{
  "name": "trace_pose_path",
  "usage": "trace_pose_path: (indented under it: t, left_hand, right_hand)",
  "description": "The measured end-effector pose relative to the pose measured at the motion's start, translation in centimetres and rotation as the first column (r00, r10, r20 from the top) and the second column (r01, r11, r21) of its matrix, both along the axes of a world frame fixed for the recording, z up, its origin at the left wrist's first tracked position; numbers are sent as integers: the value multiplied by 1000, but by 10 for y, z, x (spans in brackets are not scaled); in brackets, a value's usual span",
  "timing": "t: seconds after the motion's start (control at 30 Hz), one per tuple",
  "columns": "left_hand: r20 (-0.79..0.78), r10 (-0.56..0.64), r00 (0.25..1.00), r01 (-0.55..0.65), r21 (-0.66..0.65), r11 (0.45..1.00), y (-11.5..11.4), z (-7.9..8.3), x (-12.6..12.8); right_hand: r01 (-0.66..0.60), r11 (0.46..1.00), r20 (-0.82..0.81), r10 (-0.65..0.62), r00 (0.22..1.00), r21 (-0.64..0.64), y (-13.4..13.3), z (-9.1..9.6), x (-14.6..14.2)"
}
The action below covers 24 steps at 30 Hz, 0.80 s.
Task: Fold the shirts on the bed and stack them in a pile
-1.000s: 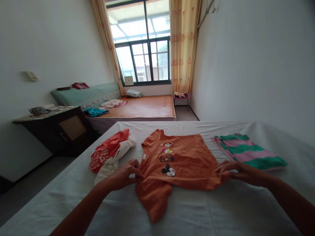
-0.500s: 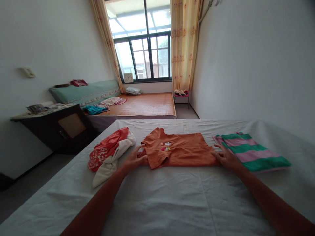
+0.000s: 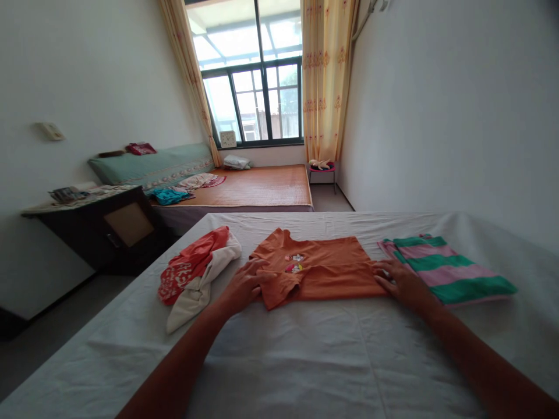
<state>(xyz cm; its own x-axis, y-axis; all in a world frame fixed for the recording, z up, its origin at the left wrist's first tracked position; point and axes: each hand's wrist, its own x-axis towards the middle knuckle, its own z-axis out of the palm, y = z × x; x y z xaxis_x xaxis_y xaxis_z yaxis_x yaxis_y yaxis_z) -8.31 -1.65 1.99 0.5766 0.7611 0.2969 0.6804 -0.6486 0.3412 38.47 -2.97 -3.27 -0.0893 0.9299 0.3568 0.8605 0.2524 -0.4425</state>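
Note:
An orange T-shirt (image 3: 332,270) with a small cartoon print lies sideways on the white-sheeted surface (image 3: 305,355), its near part doubled over along a lengthwise crease. My left hand (image 3: 245,285) rests on the sleeve-and-shoulder end, fingers stretched out over the cloth. At the hem end, my right hand (image 3: 400,283) lies with its fingers apart on the fabric. Left of the shirt is a crumpled red and cream garment (image 3: 198,273). A green and pink striped garment (image 3: 454,267), folded flat, sits just beyond my right hand.
Behind the sheeted surface stands a bed with a brown mat (image 3: 266,183), with clothes (image 3: 170,195) on it. A dark cabinet (image 3: 126,224) is at the left. A small stool (image 3: 322,169) stands by the curtain (image 3: 325,87), near the right wall.
The near layer of the orange T-shirt has come slightly toward me and lies flatter. My left fingers have gone from curled at its edge to resting on top; the right hand has barely shifted.

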Motion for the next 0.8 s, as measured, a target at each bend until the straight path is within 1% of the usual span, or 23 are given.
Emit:
trace_pose_path:
  t: [0.03,0.07,0.1,0.17,0.23,0.27,0.3,0.37,0.47,0.57,0.63,0.67,0.73,0.8]
  left_hand:
    - [-21,-51,998,51,-12,999,2,2,4]
    - [-23,-67,997,66,-30,997,5,4,7]
    - [-9,-37,999,37,-49,998,10,5,10]
    - [59,133,989,-128,-89,988,25,6,15]
    - [129,304,944,-286,-140,948,43,5,17]
    - [148,350,925,-327,-161,931,52,4,18]
    - [160,371,915,-343,-175,923,60,2,19]
    - [167,385,908,-355,-184,917,70,-4,20]
    - [168,415,894,-388,-171,906,71,-12,23]
    - [113,491,864,-475,-142,868,64,-13,23]
    - [55,519,853,-505,-166,847,62,-11,21]
    - [37,515,856,-499,-197,844,61,-10,19]
    - [50,487,872,-459,-266,848,64,-9,14]
    - [116,460,881,-402,-332,854,67,-10,9]
  right_hand:
    - [-21,1000,11,20,1000,8,0,-1,-1]
    - [-44,999,20,44,999,10,0,-1,-2]
    - [-63,998,30,63,998,8,0,-2,-2]
    - [-75,997,47,75,996,7,0,-2,-4]
    - [-72,997,54,72,996,15,-1,-2,-6]
    - [-70,997,57,68,996,21,-1,-2,-7]
    - [-65,998,59,63,996,28,-1,-2,-7]
    - [-59,998,69,56,996,37,-1,-2,-7]
    - [-67,997,94,63,994,39,-2,-5,-3]
    - [-48,995,145,35,989,88,-2,-4,-5]
    - [-35,989,173,10,985,145,0,2,-18]
    - [-44,986,181,15,983,161,2,7,-29]
    - [-113,984,175,88,981,138,9,20,-61]
    - [-201,978,124,192,973,64,21,32,-102]
